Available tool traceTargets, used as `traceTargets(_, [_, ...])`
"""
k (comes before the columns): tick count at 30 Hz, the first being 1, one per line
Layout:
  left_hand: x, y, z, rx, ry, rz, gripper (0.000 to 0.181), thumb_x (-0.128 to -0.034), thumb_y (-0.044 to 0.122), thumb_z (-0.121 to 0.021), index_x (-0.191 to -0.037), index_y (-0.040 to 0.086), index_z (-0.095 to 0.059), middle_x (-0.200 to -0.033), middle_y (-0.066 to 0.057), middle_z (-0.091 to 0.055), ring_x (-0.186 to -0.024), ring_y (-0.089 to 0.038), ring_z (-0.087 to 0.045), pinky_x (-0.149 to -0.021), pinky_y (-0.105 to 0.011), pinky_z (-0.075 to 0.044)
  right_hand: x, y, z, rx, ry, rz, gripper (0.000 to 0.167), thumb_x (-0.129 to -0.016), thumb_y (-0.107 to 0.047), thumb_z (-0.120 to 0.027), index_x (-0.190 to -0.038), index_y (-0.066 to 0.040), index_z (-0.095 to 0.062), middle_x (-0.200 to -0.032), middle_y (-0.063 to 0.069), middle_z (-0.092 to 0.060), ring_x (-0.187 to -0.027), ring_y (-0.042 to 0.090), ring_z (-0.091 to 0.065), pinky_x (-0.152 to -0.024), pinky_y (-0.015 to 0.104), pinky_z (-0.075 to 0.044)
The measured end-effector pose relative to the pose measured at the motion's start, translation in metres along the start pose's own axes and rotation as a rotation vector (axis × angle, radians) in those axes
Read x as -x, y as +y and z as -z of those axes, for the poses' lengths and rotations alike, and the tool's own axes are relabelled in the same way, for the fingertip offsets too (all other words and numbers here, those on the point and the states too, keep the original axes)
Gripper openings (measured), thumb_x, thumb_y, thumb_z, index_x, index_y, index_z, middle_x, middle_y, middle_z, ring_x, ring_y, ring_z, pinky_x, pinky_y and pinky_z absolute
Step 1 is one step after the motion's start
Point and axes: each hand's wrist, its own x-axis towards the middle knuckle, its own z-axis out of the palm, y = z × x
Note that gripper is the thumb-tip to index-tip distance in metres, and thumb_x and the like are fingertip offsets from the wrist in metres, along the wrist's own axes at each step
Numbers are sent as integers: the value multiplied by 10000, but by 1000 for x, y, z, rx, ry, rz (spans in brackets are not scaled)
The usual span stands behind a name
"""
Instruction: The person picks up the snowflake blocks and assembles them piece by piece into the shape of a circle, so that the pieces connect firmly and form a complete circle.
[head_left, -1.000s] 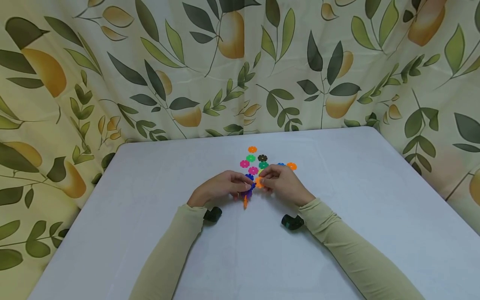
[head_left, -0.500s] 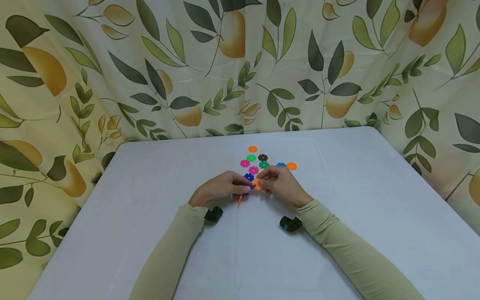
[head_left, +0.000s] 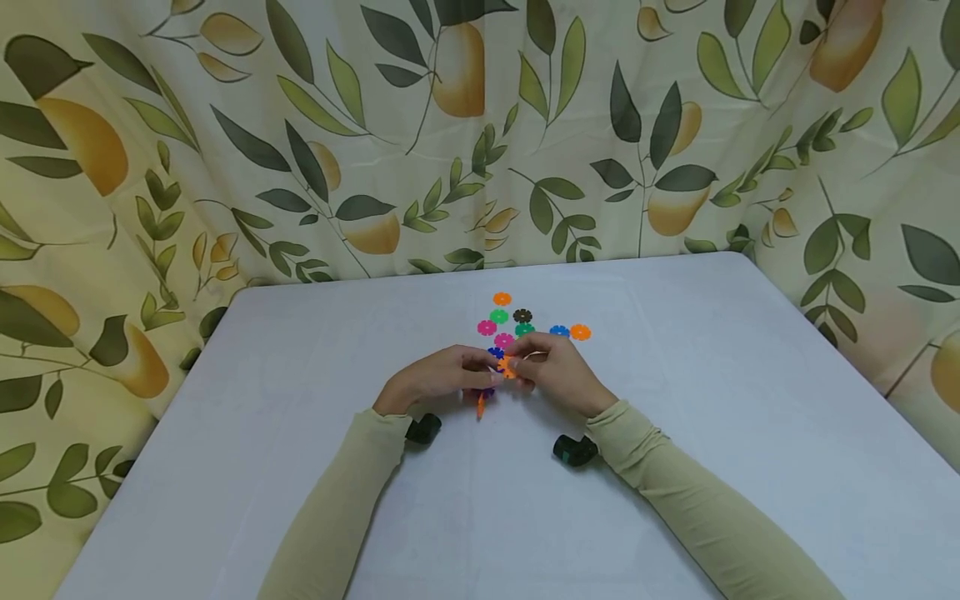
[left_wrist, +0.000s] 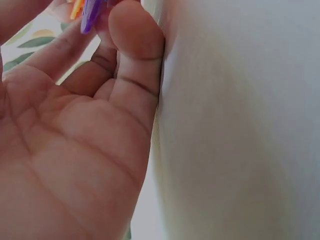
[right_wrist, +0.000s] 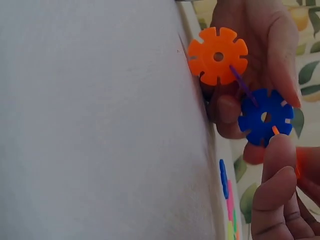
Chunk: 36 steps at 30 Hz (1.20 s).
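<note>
My left hand [head_left: 442, 372] grips a small chain of notched plastic snowflake discs. In the right wrist view this chain shows an orange disc [right_wrist: 204, 59], a purple disc [right_wrist: 243, 86] seen edge-on and a blue disc [right_wrist: 254, 122], slotted together. Opposite it, my right hand [head_left: 561, 372] pinches another orange disc [head_left: 507, 367] against the blue one's edge; fingers hide how deep it sits. The chain's orange end [head_left: 481, 407] hangs below my left fingers in the head view. Purple plastic [left_wrist: 90, 20] also peeks past the left fingers in the left wrist view.
Loose discs lie on the white table [head_left: 675, 417] beyond my hands: orange [head_left: 502, 298], green [head_left: 498, 317], black [head_left: 522, 316], pink [head_left: 487, 327] and several others. An orange disc [head_left: 581, 332] lies farther right. A patterned curtain [head_left: 450, 167] hangs behind the table.
My right hand has shifted slightly left, bringing its orange disc from beside the blue disc up against it. The chain in my left hand has turned, its orange end swinging left.
</note>
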Motion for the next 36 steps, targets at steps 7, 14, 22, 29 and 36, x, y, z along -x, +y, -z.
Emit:
traceTargets(7, [3,-2,7,7,-9,19,275,-1049,328,-693,-1184,88,-697,-961,-52,-710,-827,-199,-601,-810,-340,-485,-4,1,11,21,61,-45,226,-1057,-98,-652,-1227,35,-720,-1041,184,-718,-800,273,-699,-734,302,-555])
traceTargets(14, [11,-10,20,35,7,37,272,-1054,303,-694,-1182,64,-688,-946,-68,-738,-797,-204,-600,-782,-333,-475,-16,1,11,68,58,-63,253,-1053,-90,-638,-1252,39,-724,-1092,186,-700,-820,275,-677,-724,297,-551])
traceTargets(22, [16,-14,26,116,-38,-4,237,-1085,235,-652,-1209,34,-669,-972,-71,-727,-774,-193,-588,-729,-297,-472,-33,-4,-1,254,-58,-23,319,-1034,-92,-656,-1338,-13,-712,-985,112,-709,-760,241,-649,-703,347,-520])
traceTargets(29, [14,-18,24,117,-39,-5,264,-1123,267,-577,-1201,38,-682,-1022,-66,-724,-832,-200,-599,-743,-291,-479,-40,1,-4,406,-105,-43,356,-1018,-106,-693,-1370,-52,-712,-888,79,-642,-753,230,-563,-661,324,-463])
traceTargets(36, [16,-21,24,114,12,5,277,-1138,261,-550,-1204,48,-714,-1091,-75,-757,-910,-215,-616,-832,-327,-478,-42,3,-6,465,-130,14,286,-985,-75,-733,-1268,-40,-755,-812,59,-597,-736,225,-529,-666,332,-414])
